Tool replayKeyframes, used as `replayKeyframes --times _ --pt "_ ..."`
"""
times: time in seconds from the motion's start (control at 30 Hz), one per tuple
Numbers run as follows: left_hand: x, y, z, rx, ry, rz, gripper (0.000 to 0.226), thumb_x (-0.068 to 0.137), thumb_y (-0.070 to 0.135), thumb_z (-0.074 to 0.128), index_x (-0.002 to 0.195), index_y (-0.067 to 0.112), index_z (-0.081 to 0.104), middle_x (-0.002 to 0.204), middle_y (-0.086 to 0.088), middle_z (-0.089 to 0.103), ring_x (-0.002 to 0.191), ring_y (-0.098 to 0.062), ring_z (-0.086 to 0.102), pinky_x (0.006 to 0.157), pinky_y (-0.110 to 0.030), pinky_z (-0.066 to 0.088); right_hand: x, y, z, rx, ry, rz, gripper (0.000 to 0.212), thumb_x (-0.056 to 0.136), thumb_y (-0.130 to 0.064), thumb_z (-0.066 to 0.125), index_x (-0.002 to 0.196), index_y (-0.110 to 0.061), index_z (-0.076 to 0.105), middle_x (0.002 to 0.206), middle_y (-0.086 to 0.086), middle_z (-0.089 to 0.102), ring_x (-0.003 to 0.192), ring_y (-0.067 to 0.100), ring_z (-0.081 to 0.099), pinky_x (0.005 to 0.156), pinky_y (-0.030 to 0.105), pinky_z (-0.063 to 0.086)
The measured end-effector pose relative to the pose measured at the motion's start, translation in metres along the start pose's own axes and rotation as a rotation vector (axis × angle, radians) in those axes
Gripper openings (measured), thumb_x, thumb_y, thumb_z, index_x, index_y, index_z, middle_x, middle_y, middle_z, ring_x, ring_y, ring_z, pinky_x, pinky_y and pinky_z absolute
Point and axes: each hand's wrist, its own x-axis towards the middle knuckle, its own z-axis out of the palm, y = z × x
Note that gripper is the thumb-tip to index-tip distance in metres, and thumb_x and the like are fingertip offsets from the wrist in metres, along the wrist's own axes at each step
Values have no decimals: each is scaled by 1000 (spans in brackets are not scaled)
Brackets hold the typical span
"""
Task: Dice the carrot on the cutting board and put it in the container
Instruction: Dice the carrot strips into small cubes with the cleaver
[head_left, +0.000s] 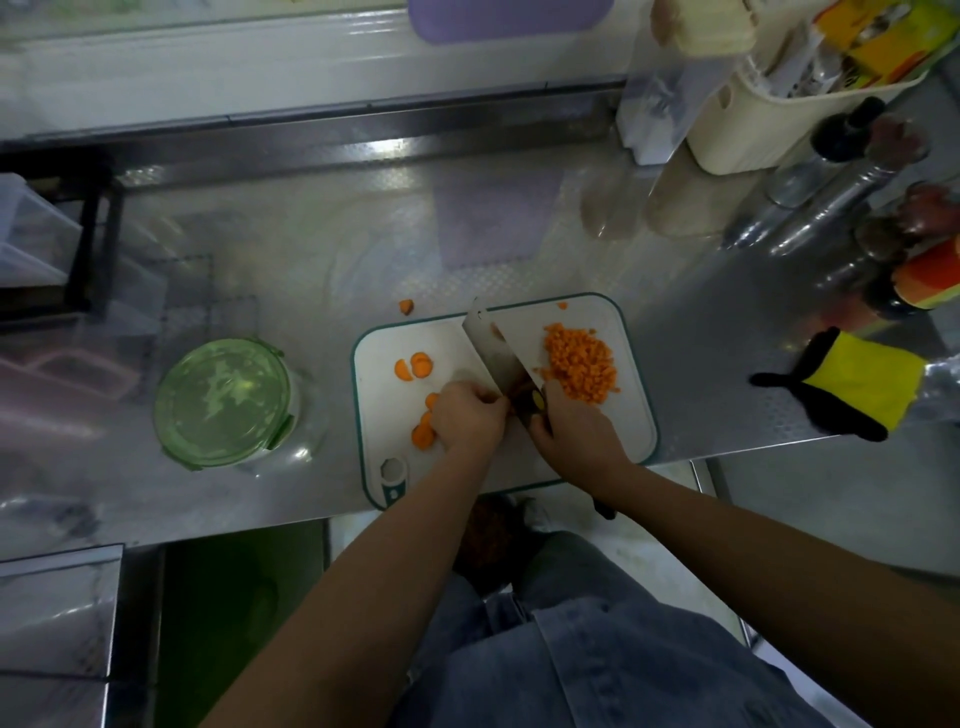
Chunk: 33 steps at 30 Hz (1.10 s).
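1. The biggest risk, in our judgement, is a cut: the left hand (467, 418) has its curled fingers directly against the cleaver (493, 348). If the blade drifts to the left, it can meet a fingertip.
2. Round carrot slices (413, 368) can roll or jump under the blade. One stray piece (406, 306) lies on the counter (727, 364), just beyond the far edge of the cutting board (384, 405).
3. The container (223, 402) stands left of the board with its green lid on, so nothing can go in before we open it.
4. The right hand (576, 431) wraps the cleaver handle, and the blade points away and leftward. We cannot tell what the left hand holds under its fingers.
5. The diced carrot (582, 369) is piled right of the blade, and the uncut slices lie on the left part of the board.
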Motion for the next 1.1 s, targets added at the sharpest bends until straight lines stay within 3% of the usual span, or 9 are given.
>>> replayKeyframes --times 0.27,0.43,0.53,0.63,0.77,0.83,0.9,0.97,1.1 --pt "3 2 2 34 1 33 19 81 32 72 92 16 76 91 -5 73 87 -22 66 75 -32 55 -3 3 -11 -10 133 -49 34 90 -22 54 121 -9 48 80 13 65 70 33 61 55 30 34" --pt "1 6 3 27 -16 59 23 84 36 70 92 14 73 91 -2 71 85 -19 65 66 -25 45 -7 6 -15 14 164 -40 34 89 -23 55 119 -9 48 76 10 63 68 32 60 54 29 32" --pt "0 7 2 -12 -17 58 31 91 38 59 84 10 71 84 -7 70 80 -24 65 66 -30 48 -7 7 -16 8 194 -60 34 88 -23 57 118 -9 51 74 8 64 65 31 61 53 28 31" --pt "-1 7 -4 -142 43 39 42 96 40 50 79 6 69 76 -10 70 73 -27 66 71 -40 55 -6 7 -14 1 233 -84 32 87 -23 59 115 -10 55 72 8 65 61 31 61 50 28 32" --pt "-12 16 -11 -518 -32 -3 50 94 55 46 80 10 65 64 -9 68 53 -21 63 54 -33 57 -5 3 -9 7 224 -157 32 84 -22 59 115 -14 57 80 6 67 67 27 63 50 28 37" --pt "-13 20 -10 -474 -42 46 47 87 61 52 75 16 60 69 -10 69 61 -24 66 61 -39 58 -5 1 -6 32 206 -198 30 84 -20 60 113 -14 58 85 6 67 72 25 63 52 30 41" --pt "-11 20 -10 -320 4 95 31 90 46 56 79 17 58 81 -11 70 73 -28 67 70 -41 57 -4 1 -7 95 160 -216 31 86 -23 61 116 -16 59 90 5 67 77 22 63 56 30 43" --pt "-8 18 -12 -259 74 104 17 93 27 53 86 12 58 87 -13 69 78 -30 65 70 -39 54 -1 5 -9 156 131 -228 27 90 -32 58 114 -20 61 91 1 67 78 17 61 60 31 45" --pt "-11 12 -18 -228 87 151 14 93 21 51 82 13 56 74 -4 62 69 -22 60 59 -32 44 14 13 -15 278 197 -136 17 91 -28 60 98 -14 65 87 1 58 75 13 55 66 29 45"
